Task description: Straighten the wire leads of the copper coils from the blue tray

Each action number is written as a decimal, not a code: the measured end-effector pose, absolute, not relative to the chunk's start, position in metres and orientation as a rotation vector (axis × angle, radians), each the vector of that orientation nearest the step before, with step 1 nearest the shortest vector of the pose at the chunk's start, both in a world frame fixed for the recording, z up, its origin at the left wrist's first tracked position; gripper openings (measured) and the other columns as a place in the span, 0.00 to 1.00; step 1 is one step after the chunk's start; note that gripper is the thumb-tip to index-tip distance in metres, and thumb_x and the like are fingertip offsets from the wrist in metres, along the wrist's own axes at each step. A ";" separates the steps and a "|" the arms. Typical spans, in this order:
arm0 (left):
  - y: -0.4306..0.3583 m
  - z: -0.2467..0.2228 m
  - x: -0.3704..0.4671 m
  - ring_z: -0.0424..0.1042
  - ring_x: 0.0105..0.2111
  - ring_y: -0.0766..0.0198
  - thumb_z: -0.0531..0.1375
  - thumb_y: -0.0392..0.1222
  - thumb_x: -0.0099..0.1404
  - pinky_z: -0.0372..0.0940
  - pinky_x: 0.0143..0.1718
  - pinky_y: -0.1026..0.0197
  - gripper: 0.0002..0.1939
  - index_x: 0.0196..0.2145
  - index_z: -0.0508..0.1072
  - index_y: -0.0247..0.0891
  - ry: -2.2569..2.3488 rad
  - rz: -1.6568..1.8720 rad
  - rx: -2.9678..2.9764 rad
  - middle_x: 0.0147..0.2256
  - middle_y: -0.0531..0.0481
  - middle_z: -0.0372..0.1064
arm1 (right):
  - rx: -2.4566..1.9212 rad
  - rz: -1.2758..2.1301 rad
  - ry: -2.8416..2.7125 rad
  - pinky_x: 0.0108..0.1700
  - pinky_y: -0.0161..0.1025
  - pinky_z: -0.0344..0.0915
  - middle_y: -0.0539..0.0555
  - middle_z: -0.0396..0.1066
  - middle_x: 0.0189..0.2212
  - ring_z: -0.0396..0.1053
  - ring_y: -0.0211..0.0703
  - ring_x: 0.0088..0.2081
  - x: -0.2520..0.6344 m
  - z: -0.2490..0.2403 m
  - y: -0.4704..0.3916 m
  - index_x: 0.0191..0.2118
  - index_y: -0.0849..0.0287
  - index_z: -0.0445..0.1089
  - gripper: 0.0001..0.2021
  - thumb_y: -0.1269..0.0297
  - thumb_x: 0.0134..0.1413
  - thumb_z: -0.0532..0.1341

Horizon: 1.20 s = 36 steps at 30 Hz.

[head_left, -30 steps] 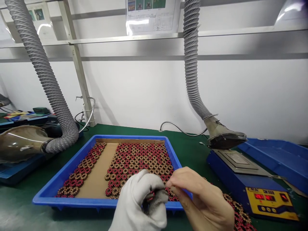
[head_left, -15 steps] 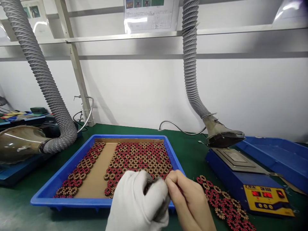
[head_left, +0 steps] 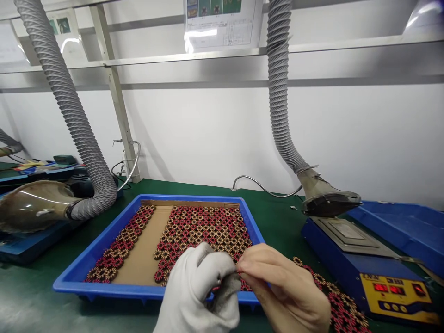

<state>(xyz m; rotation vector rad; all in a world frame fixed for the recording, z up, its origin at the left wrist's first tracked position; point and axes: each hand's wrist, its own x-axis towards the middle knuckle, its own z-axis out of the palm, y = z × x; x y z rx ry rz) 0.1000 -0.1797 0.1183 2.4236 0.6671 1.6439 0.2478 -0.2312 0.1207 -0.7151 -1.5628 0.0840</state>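
My left hand point(head_left: 199, 291), in a white glove, is curled in front of the tray's near edge. Between its fingers shows a bit of a small stator point(head_left: 216, 286), red and dark, mostly hidden by the glove. My bare right hand point(head_left: 282, 286) meets the gloved fingertips, its thumb and forefinger pinched together at the stator. Whatever lies in that pinch is too small to make out. Behind both hands, a blue tray point(head_left: 104, 289) lined with cardboard holds rows of small round stators point(head_left: 204, 226) wound in red or copper-coloured wire.
More stators point(head_left: 343, 305) lie on the green table at the right. Beside them stands a blue heating unit point(head_left: 391, 296) with a yellow panel and red digits. A fume hose point(head_left: 279, 92) hangs over it, another hose point(head_left: 74, 111) at left. A second blue tray point(head_left: 405, 226) sits far right.
My right hand has turned, showing more of its back and fingers, still pinching at the left fingertips. The gloved hand has tilted, exposing a red bit of the stator. The view has shifted slightly.
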 end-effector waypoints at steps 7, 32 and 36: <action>-0.177 0.117 0.102 0.65 0.25 0.66 0.53 0.28 0.57 0.61 0.28 0.66 0.10 0.30 0.66 0.42 0.636 1.572 2.394 0.23 0.56 0.61 | -0.730 -0.020 -1.679 0.35 0.43 0.70 0.55 0.74 0.32 0.71 0.46 0.34 0.253 0.121 -0.230 0.48 0.55 0.73 0.23 0.87 0.52 0.61; -0.174 0.122 0.097 0.68 0.24 0.67 0.53 0.28 0.57 0.67 0.31 0.65 0.11 0.32 0.65 0.43 0.555 1.552 2.522 0.24 0.56 0.67 | -0.724 -0.177 -1.778 0.38 0.41 0.69 0.56 0.74 0.29 0.70 0.44 0.33 0.252 0.126 -0.227 0.40 0.63 0.72 0.14 0.87 0.53 0.58; -0.175 0.124 0.096 0.63 0.20 0.63 0.56 0.32 0.60 0.61 0.21 0.61 0.04 0.30 0.67 0.40 0.605 1.659 2.863 0.22 0.51 0.63 | -0.964 0.197 -1.657 0.27 0.37 0.61 0.51 0.64 0.23 0.63 0.41 0.26 0.248 0.122 -0.232 0.29 0.58 0.63 0.11 0.74 0.63 0.54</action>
